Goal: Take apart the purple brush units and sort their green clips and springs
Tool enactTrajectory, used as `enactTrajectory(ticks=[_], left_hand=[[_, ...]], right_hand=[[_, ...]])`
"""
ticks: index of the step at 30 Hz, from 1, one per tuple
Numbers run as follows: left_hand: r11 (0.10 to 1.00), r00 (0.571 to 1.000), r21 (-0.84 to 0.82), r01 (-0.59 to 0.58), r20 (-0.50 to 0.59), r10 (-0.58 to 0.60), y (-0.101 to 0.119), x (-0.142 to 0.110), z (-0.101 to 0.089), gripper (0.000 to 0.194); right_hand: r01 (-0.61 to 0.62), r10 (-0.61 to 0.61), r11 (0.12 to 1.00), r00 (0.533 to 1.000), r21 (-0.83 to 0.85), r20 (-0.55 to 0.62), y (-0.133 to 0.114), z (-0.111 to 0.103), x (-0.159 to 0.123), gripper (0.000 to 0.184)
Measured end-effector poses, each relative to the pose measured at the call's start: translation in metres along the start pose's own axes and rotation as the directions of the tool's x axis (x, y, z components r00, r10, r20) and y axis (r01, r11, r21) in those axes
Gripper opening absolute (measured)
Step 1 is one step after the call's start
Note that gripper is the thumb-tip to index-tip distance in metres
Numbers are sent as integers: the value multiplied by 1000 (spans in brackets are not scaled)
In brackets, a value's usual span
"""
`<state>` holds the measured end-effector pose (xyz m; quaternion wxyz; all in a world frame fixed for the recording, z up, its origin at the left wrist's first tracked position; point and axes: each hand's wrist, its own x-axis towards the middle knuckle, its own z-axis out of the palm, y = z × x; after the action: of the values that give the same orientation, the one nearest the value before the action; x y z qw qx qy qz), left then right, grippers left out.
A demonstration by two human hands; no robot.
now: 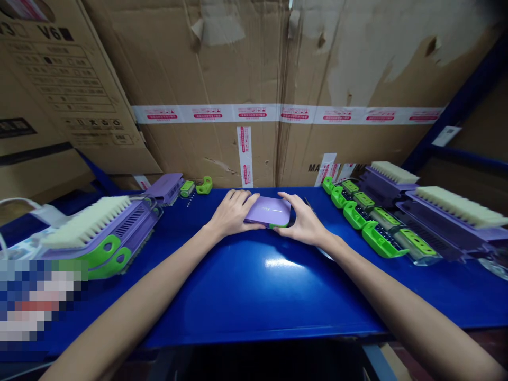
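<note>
A flat purple plastic case [268, 211] with a green part at its underside lies at the middle of the blue table [254, 286]. My left hand [232, 212] grips its left end, fingers curled over the top edge. At the case's right end my right hand [305, 220] is wrapped round the corner, thumb on top. Both hands hold the case down against the table top.
Purple and green brush units [101, 233] with white bristles are stacked at the left. A row of several green parts [371, 222] and more purple brush units [456, 214] lie at the right. A small green piece [205, 185] sits at the back. Cardboard boxes [254, 79] wall the rear.
</note>
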<state>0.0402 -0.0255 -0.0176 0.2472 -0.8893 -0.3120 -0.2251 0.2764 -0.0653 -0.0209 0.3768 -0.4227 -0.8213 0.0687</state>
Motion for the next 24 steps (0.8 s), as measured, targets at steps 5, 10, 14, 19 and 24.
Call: enactTrajectory(ticks=[5,10,14,19,24], left_hand=[[998,1000,-58,20,10,-20,-2,1,0,83],[970,988,-197,142,93,-126,-16,-4,-3,77],[914,938,-254,316,225,-262,-26,-11,-1,75],[940,938,-45,338,105,-332,-7,-10,-2,76],[998,999,-42,50,-14,-50,24,-5,-10,64]], right_hand=[[15,-15,1000,1000,-20,3,1,1,0,82],[-95,92,991,995,98,36,12,0,-2,86],[-117,118,989,993,89,-12,25,-3,-2,81],[-123,102,989,970,-86,-219,31,0,-2,57],[-191,167,976,964,-101,-205,14,0,-2,51]])
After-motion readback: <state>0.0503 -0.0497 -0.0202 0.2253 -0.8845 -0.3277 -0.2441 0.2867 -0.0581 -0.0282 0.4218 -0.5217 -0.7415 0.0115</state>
